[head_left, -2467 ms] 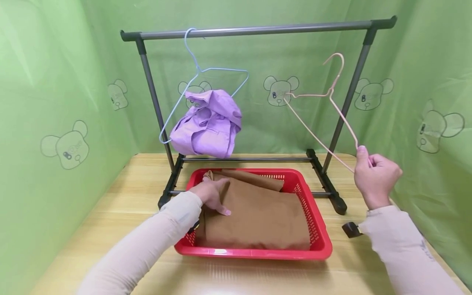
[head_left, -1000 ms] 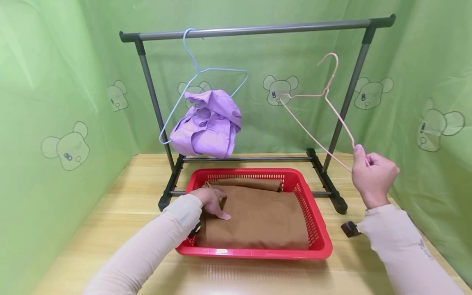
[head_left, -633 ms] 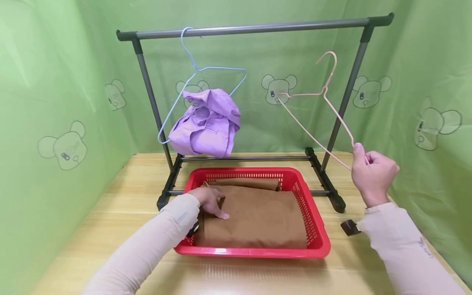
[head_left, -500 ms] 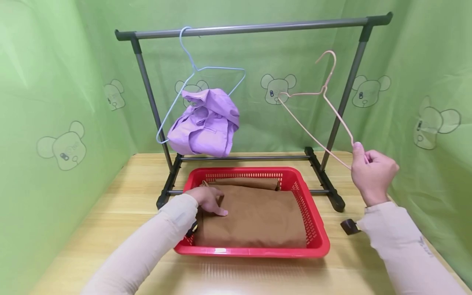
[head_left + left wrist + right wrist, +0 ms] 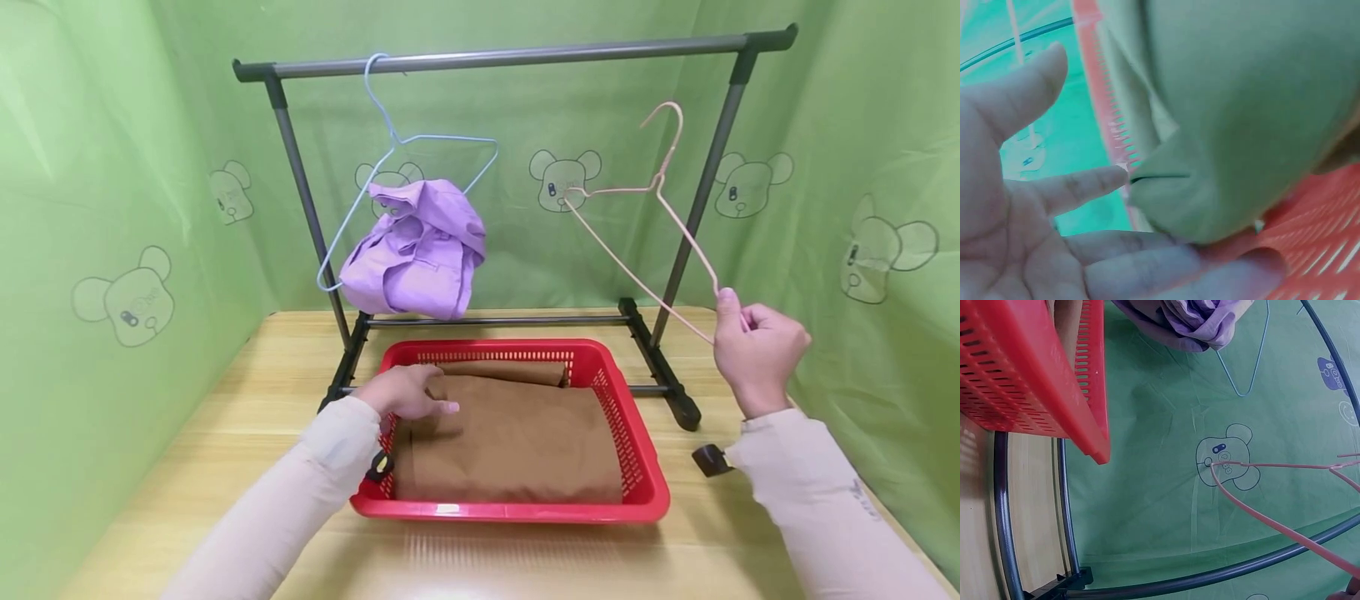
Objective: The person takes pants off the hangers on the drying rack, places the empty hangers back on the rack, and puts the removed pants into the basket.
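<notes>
In the head view my left hand point(image 5: 408, 392) is over the left side of a red plastic basket point(image 5: 510, 512), its fingers loosely extended. Folded brown cloth point(image 5: 517, 442) lies in that basket, a second folded piece behind it. Seen from the left wrist, the spread fingers are right beside the cloth's folded corner point(image 5: 1166, 187); whether they touch it I cannot tell. At the right, my right hand point(image 5: 759, 354) grips the lower corner of a pink wire hanger point(image 5: 660, 179), held up tilted with its hook free of the rack. The right wrist view shows the hanger's bare wire point(image 5: 1297, 537).
A dark metal clothes rack point(image 5: 525, 58) stands behind the basket. From its bar, at the left, hangs a blue hanger point(image 5: 452, 137) bearing a purple garment point(image 5: 427, 250). Green fabric walls point(image 5: 600, 125) enclose the wooden tabletop point(image 5: 247, 392).
My left hand has drawn up and to the left from the cloth, its fingers straighter. Earlier, the rear brown piece settled lower. The right hand and pink hanger shifted slightly left.
</notes>
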Demonstrator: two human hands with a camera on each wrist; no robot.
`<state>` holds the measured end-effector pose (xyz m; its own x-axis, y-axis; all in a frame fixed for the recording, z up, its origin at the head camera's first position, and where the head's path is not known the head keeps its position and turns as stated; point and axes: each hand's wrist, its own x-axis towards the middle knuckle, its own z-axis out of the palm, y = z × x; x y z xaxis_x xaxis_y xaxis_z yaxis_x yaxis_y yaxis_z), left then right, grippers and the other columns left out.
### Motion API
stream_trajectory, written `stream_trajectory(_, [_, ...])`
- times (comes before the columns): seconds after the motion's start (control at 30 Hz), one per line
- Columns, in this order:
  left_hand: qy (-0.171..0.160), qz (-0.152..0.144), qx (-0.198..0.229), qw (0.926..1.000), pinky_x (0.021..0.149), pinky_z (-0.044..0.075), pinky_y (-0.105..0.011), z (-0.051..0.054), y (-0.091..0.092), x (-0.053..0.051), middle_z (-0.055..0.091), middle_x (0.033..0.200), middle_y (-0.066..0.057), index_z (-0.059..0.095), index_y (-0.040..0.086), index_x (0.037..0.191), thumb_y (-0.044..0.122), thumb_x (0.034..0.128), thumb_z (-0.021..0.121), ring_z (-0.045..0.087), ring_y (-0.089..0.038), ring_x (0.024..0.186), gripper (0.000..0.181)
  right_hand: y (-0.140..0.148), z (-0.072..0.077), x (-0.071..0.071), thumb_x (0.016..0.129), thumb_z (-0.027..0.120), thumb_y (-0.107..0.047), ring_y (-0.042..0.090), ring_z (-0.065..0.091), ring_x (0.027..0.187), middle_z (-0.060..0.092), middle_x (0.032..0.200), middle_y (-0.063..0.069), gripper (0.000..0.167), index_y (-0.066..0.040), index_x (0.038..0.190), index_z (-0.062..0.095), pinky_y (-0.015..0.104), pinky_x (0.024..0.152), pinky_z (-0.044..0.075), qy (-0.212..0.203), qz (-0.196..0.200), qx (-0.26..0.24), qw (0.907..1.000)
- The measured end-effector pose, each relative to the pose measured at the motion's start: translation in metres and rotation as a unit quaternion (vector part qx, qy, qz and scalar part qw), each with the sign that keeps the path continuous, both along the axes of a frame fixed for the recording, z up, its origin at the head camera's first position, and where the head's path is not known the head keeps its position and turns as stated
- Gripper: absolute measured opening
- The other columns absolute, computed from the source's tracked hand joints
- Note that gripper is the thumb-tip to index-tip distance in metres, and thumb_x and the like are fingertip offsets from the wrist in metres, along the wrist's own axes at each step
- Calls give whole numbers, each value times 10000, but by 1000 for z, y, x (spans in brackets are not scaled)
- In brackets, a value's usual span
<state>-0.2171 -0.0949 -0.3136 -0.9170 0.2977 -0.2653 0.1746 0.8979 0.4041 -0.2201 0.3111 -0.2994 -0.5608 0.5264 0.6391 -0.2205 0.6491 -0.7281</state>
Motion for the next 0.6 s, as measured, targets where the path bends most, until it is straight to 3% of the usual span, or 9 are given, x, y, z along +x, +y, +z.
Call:
stream_trajectory(0.1, [-58,348,607,9975,841,526,-421,6,-6,3,502,1384,-146,417,94,1446,441,868,705,610,-301,1052,733,0,-1,-1,914,651,-371,-25,375,410,418,443,-260,484,-141,497,559,188,477,300,37,-35,7,10000])
stream_trajectory(0.23, [-197,765,1446,9863,548,556,-387,15,-14,8,453,1409,-172,398,106,1451,408,874,712,642,-277,747,723,-1,-2,-1,909,655,-365,-38,370,408,409,439,-267,489,-146,485,553,183,480,293,94,-84,12,9999])
stream_trajectory(0.4, [-385,760,2394,9672,672,572,-387,21,-26,14,508,1329,-213,383,71,1449,338,906,693,639,-312,968,680,-1,-3,-2,916,656,-341,-49,368,402,408,439,-266,480,-147,487,561,177,471,291,-19,-75,-72,9999])
stream_trajectory(0.47, [-516,766,2893,9528,734,567,-394,22,-30,17,547,1285,-224,375,58,1447,288,924,677,615,-340,1056,647,-1,-3,-2,921,652,-342,-44,368,398,411,441,-263,475,-157,492,560,178,463,292,-82,-64,-78,9999])
stream_trajectory(0.6, [-567,825,3857,9172,817,548,-393,22,-35,24,554,1281,-252,357,21,1439,173,953,634,568,-402,1144,579,-2,-2,-2,924,644,-361,-29,365,391,413,441,-257,478,-170,495,555,182,453,289,-88,-39,-29,9999])
